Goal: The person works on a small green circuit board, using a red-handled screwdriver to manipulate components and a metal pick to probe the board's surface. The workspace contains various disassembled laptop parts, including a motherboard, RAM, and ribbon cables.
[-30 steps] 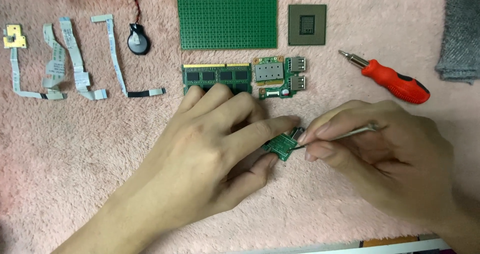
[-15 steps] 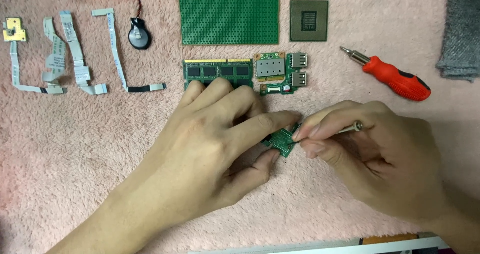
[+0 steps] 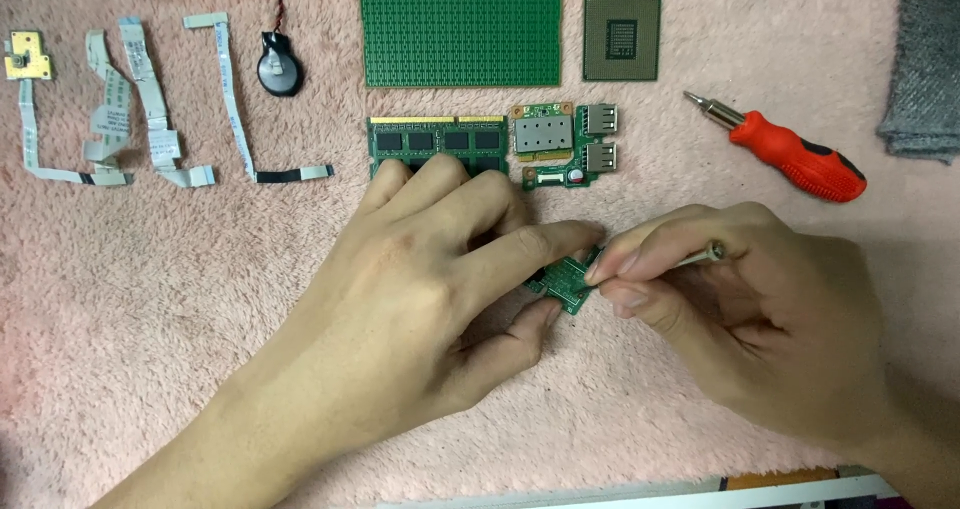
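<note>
My left hand (image 3: 440,279) pinches a small green circuit board (image 3: 565,281) between thumb and index finger, just above the pink fluffy mat (image 3: 150,299). My right hand (image 3: 745,314) grips a thin metal tool (image 3: 700,258); its tip is hidden behind my fingers at the board's right edge. Both hands meet at the board in the middle of the view.
Laid out on the mat: a memory module (image 3: 437,141), a small board with two ports (image 3: 565,144), a large green board (image 3: 460,31), a square processor chip (image 3: 621,38), a red-handled screwdriver (image 3: 785,154), a coin cell (image 3: 279,69), several ribbon cables (image 3: 130,99), grey cloth (image 3: 925,64).
Both hands with the small board have shifted slightly; the right fingers have closed further over the metal tool, hiding more of it.
</note>
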